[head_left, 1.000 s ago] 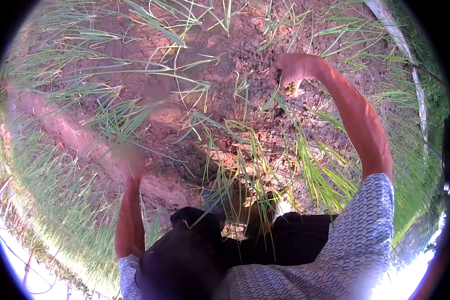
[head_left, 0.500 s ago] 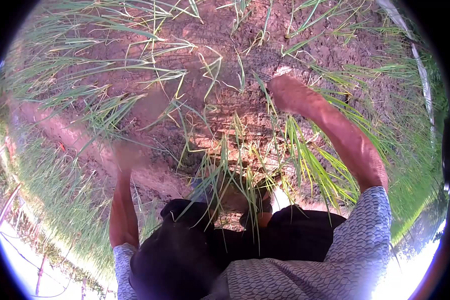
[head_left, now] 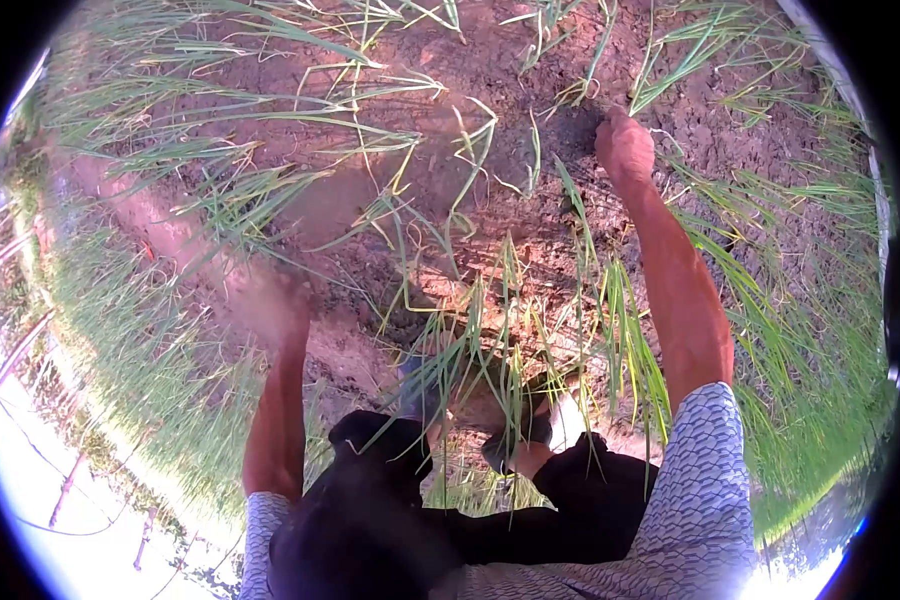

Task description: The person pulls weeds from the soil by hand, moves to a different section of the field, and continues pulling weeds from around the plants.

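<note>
My right hand (head_left: 626, 150) is closed at the base of a green plant (head_left: 675, 75), low against the brown soil (head_left: 530, 220); the fingertips are partly hidden. My left hand (head_left: 278, 305) hangs over the soil on the left, hazy and blurred, so its fingers cannot be made out. Long-leaved green plants (head_left: 240, 200) lie just above and beside it. Between my arms, loose drooping green leaves (head_left: 505, 340) stretch over the ground in front of my knees.
Rows of leafy plants (head_left: 350, 120) cross the upper left. A pale strip (head_left: 855, 95) runs down the right edge of the bed. Dense grass-like growth (head_left: 130, 340) lies at the left, with thin poles (head_left: 15, 365) beyond. My feet (head_left: 530, 435) are below.
My right hand has moved up and to the right, to another plant base. My left hand has shifted slightly right in the picture. The view has shifted a little.
</note>
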### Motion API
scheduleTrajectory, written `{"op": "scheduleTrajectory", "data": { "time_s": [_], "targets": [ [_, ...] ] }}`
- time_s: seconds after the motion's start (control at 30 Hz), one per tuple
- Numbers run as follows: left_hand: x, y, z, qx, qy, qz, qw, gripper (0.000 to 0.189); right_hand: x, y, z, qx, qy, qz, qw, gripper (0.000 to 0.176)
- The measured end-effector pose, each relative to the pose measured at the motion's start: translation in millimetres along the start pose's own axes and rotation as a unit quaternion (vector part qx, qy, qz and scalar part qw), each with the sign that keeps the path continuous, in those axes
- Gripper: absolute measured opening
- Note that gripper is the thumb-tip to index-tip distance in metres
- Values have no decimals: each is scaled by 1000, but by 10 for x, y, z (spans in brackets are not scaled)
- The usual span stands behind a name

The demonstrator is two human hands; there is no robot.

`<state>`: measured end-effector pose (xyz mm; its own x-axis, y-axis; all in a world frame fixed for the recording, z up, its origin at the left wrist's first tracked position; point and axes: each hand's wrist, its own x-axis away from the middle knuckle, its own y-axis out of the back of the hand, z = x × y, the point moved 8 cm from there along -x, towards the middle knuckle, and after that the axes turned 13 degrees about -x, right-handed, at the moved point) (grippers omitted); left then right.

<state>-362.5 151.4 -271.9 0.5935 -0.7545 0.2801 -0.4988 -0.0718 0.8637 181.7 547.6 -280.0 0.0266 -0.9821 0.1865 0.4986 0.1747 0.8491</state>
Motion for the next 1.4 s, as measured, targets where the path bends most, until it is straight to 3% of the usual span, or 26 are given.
{"op": "scheduleTrajectory", "data": {
  "time_s": [0.03,0.07,0.1,0.13,0.2,0.27,0.33,0.4,0.43,0.5,0.53,0.6,0.67,0.7,0.73,0.77,0.8,0.83,0.9,1.07,1.13,1.17,1.2,1.27,1.3,1.4],
  "targets": [
    [119,11,-75,-91,-45,-38,994,54,-20,-12,-15,-2,35,-1,999,22],
    [346,54,-507,57,69,-12,996,52,-23,9,3,-7,72,-4,997,22],
    [485,136,-766,-27,84,-10,996,54,-7,35,64,-49,74,16,996,20],
    [645,220,-1069,16,83,-24,996,51,72,67,107,-87,72,37,993,20],
    [956,330,-1075,-122,8,-48,991,53,354,154,213,-86,122,85,985,20],
    [1318,535,-938,-149,-14,-22,988,54,784,132,70,-136,-22,248,959,19],
    [1699,890,-917,-166,-1,-11,986,56,1322,494,261,-125,-75,351,925,16],
    [2033,1294,-738,-162,59,39,984,54,1665,723,107,-32,5,404,914,18],
    [2167,1506,-677,-157,86,66,982,53,1812,947,94,-51,-15,438,897,11],
    [2360,2005,-742,-191,94,67,975,52,1995,1450,113,-24,75,445,892,5],
    [2449,2255,-776,-208,97,66,971,51,2024,1743,214,21,184,411,893,5],
    [2612,2713,-837,-203,86,51,974,52,1915,2286,277,19,120,413,902,5],
    [2800,3144,-926,-194,84,39,977,51,1848,3402,763,-86,-225,454,858,6],
    [2928,3372,-977,-190,91,36,977,51,1643,3839,788,-183,-273,432,840,9],
    [3095,3602,-1020,-186,101,33,977,51,1299,4464,889,-474,-260,242,806,11],
    [3283,3824,-1082,-183,116,33,976,50,1088,5302,1089,-625,-193,-109,748,10],
    [3461,4048,-1163,-180,130,31,975,49,953,5944,700,-639,-107,-254,718,19],
    [3623,4262,-1189,-179,140,31,973,49,922,6438,377,-586,-91,-292,750,20],
    [3999,4549,-1054,-175,190,30,966,44,955,6815,-82,-305,-156,-129,931,23],
    [4443,4857,-959,-186,228,44,955,40,2110,6093,-280,-229,-215,74,947,22],
    [4499,4863,-896,-166,230,48,958,38,2782,5531,-358,-230,-305,152,912,14],
    [4494,4910,-880,-167,221,33,960,36,3109,5400,141,-163,-332,169,913,17],
    [4497,4966,-836,-149,235,39,960,35,3409,5092,151,-120,-386,267,875,22],
    [4460,5131,-775,-113,261,50,957,34,3757,4567,63,15,-86,389,917,19],
    [4423,5290,-801,-104,288,66,950,33,3888,4488,370,-2,-82,394,915,15],
    [4479,5538,-483,-98,302,50,947,34,3951,4491,1730,-176,-357,387,832,13]
  ]
}}
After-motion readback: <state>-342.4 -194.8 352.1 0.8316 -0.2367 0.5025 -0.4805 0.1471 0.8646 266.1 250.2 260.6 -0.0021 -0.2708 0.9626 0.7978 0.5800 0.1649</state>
